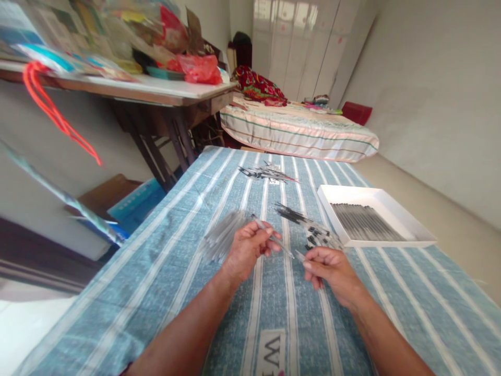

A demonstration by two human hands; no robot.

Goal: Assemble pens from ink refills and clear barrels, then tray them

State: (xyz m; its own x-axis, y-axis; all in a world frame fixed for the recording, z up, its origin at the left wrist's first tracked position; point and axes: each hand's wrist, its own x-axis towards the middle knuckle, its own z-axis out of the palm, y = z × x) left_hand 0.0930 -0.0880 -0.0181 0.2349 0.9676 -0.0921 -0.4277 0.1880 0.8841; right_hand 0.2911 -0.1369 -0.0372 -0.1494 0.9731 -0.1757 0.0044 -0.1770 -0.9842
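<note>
My left hand (248, 248) pinches a slim translucent pen barrel (282, 247), its tip slanting down to the right. My right hand (329, 269) is closed on a small clear piece (300, 256) close to that tip; a narrow gap seems to lie between them. Beside my left hand is a pile of grey translucent barrels (224, 235). Just beyond my right hand lie small clear and black pieces (321, 237), with dark thin refills (291, 214) behind them. A white box (409, 242) at the right holds a row of dark-filled pens (364, 222).
Farther back on the striped tablecloth (188, 209) lies another loose bunch of thin pieces (266, 173). A cluttered side table (156, 90) stands at the left, with a red cord (58, 117) hanging off it. A bed (297, 130) is beyond the table's far edge.
</note>
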